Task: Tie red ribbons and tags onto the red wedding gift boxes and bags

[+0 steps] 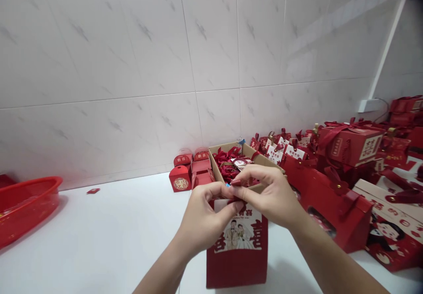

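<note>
A red gift box [238,254] with a printed couple on its white front stands on the white table [109,236] right before me. My left hand [203,219] and my right hand [267,195] meet at the box's top edge. Both pinch a small dark red ribbon piece [235,183] there, fingers pressed together. Just behind the hands sits an open cardboard carton [244,153] filled with red ribbons and small tags.
A red plastic basket [26,206] sits at the far left. Small red boxes [191,170] stand by the tiled wall. Several finished red gift boxes [343,188] with ribbons crowd the right side. A red scrap [93,191] lies near the wall.
</note>
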A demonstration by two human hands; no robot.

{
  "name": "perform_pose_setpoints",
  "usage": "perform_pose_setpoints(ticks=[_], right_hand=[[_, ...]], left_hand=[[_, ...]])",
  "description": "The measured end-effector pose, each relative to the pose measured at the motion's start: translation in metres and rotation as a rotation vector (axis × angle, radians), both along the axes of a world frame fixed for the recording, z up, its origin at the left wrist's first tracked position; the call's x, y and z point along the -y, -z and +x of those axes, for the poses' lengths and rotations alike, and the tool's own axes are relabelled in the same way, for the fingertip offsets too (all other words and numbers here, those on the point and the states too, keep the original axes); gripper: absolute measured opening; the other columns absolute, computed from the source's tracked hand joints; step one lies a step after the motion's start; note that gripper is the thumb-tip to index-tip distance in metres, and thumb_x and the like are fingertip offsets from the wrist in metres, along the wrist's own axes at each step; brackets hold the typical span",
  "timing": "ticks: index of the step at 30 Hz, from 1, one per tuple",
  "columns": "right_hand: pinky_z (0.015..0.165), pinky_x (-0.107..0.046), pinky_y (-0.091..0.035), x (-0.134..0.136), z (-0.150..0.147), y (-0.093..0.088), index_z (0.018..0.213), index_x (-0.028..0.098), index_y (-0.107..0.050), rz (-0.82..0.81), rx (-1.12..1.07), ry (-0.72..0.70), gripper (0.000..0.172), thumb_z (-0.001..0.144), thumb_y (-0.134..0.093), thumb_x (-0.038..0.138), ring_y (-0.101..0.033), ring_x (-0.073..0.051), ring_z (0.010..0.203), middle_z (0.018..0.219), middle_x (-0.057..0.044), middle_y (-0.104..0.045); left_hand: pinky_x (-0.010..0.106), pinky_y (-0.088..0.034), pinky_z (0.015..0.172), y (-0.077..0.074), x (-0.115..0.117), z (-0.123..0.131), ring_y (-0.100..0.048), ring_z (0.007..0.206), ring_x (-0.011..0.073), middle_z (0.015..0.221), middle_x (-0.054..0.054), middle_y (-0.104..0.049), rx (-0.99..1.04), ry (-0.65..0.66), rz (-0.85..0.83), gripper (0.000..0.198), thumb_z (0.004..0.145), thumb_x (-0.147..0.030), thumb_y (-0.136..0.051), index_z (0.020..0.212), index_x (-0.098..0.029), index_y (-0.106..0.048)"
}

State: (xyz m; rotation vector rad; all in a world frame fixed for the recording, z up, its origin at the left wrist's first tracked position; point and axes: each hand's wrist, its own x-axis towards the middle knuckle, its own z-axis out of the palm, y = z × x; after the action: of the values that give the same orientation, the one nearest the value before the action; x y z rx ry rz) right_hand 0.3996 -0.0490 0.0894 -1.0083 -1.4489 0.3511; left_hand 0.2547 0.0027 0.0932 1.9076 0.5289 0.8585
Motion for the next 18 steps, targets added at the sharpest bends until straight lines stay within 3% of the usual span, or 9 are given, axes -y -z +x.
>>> perform_pose_setpoints(ticks=[5,8,10,13,15,18], right_hand=[[0.052,-0.020,-0.048,-0.001,0.002,-0.001,0.070,0.017,-0.065,-0.062,-0.073,-0.074,0.011,0.072,-0.072,0.027,-0.059,-0.011,0.061,0.067,0.000,-0.063],[0.052,-0.020,-0.047,-0.002,0.007,-0.001,0.072,0.017,-0.065,-0.074,-0.121,-0.131,0.015,0.073,-0.072,0.030,-0.058,-0.010,0.059,0.066,0.000,-0.062],[0.054,-0.020,-0.047,-0.003,0.009,-0.001,0.073,0.017,-0.064,-0.080,-0.183,-0.172,0.016,0.073,-0.072,0.031,-0.058,-0.009,0.060,0.067,0.001,-0.062],[0.055,-0.020,-0.049,-0.005,0.012,-0.001,0.073,0.018,-0.062,-0.096,-0.278,-0.192,0.018,0.071,-0.074,0.031,-0.058,-0.009,0.061,0.068,0.001,-0.062],[0.055,-0.021,-0.049,-0.007,0.014,-0.001,0.074,0.018,-0.063,-0.098,-0.303,-0.182,0.018,0.071,-0.074,0.032,-0.058,-0.010,0.061,0.068,0.001,-0.063],[0.061,-0.022,-0.052,-0.013,0.020,-0.001,0.080,0.019,-0.065,-0.100,-0.348,-0.197,0.019,0.073,-0.073,0.033,-0.062,-0.011,0.067,0.075,-0.001,-0.066]], left_hand=[[0.027,-0.052,0.070,-0.013,0.003,-0.016,-0.063,0.080,0.0177,0.083,0.004,-0.068,-0.159,0.024,0.101,0.012,0.076,-0.027,-0.065,0.083,-0.017,-0.064],[0.032,-0.050,0.084,-0.019,0.003,-0.029,-0.059,0.100,0.0222,0.105,0.005,-0.066,-0.280,-0.020,0.224,0.032,0.074,-0.034,-0.069,0.104,-0.024,-0.063],[0.033,-0.048,0.085,-0.021,0.000,-0.034,-0.058,0.103,0.0231,0.111,0.005,-0.064,-0.331,-0.063,0.277,0.035,0.075,-0.038,-0.068,0.106,-0.025,-0.062],[0.028,-0.049,0.070,-0.021,-0.005,-0.035,-0.061,0.083,0.0185,0.091,0.002,-0.067,-0.402,-0.084,0.327,0.022,0.080,-0.041,-0.060,0.090,-0.023,-0.065],[0.025,-0.045,0.061,-0.020,-0.009,-0.033,-0.059,0.070,0.0158,0.075,0.000,-0.065,-0.412,-0.099,0.360,0.024,0.082,-0.042,-0.057,0.077,-0.020,-0.064],[0.026,-0.047,0.061,-0.018,-0.012,-0.032,-0.060,0.070,0.0161,0.075,0.001,-0.066,-0.305,-0.144,0.352,0.023,0.082,-0.041,-0.059,0.079,-0.019,-0.066]])
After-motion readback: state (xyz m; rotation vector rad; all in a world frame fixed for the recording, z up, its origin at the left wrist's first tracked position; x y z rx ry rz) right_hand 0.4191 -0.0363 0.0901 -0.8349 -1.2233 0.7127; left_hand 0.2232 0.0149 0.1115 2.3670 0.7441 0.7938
